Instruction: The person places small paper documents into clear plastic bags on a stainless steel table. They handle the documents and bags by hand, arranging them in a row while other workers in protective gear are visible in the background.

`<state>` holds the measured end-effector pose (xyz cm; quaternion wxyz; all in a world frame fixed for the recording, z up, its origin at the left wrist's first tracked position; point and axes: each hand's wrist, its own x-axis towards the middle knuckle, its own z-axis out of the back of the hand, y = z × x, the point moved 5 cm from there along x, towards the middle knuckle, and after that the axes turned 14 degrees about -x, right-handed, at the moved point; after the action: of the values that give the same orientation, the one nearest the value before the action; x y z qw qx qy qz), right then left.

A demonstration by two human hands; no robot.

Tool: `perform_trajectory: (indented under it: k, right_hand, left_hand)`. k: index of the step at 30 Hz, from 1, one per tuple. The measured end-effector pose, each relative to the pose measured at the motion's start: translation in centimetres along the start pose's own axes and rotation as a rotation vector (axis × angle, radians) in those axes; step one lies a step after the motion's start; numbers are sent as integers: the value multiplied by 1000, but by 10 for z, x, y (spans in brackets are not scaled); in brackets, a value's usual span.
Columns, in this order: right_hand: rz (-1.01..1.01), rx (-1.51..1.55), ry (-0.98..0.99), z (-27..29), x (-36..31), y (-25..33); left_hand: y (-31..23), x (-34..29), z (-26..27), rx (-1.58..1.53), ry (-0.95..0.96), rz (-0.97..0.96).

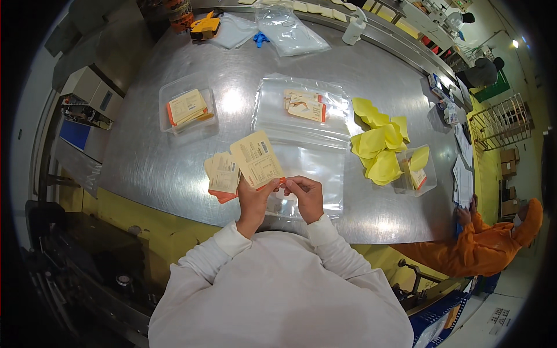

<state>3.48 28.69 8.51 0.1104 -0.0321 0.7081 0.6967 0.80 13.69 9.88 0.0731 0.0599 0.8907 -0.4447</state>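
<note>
- Just ahead of the left hand [251,204], the card [255,158] tilts out from thumb and fingers clamped on its lower part, a grip that apparently leaves the printed face uncovered.
- Right hand [307,200]: thumb and forefinger pinched together on the card's orange lower corner, probably to steady it against the left.
- Left of the left hand: a fan of similar cards [221,177], orange edges toward the person; whether palm or table [371,229] supports them cannot be told.
- Beneath and beyond the right hand: see-through plastic bags [316,174] laid flat, presumably for easy reach, with a small card pile [307,110] on their far part.
- Farther out, beyond the left hand: a plastic tub [191,131], seemingly gathering loose cards.
- Right of the right hand: heaped yellow sheets [380,142] beside a second tub [430,177], apparently set aside from the bags.
</note>
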Motion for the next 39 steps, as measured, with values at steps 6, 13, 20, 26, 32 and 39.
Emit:
perform_trajectory:
  k: [6,13,20,26,32,39]
  right_hand:
    - [-6,20,-14,1,-1,0]
    - [-25,-54,5,5,0,-2]
    - [-20,-115,31,12,1,0]
    - [-41,-171,-2,13,2,-9]
    - [-72,-127,55,13,0,-9]
    - [-106,-81,145,14,-4,-11]
  left_hand:
    - [-3,-5,-8,92,6,-31]
    - [-6,-6,-9,228,11,-75]
    - [-3,-6,-10,239,41,-98]
    - [-7,-12,-18,364,84,-141]
    - [0,-10,-11,407,58,-128]
    - [-2,-1,-8,382,67,-25]
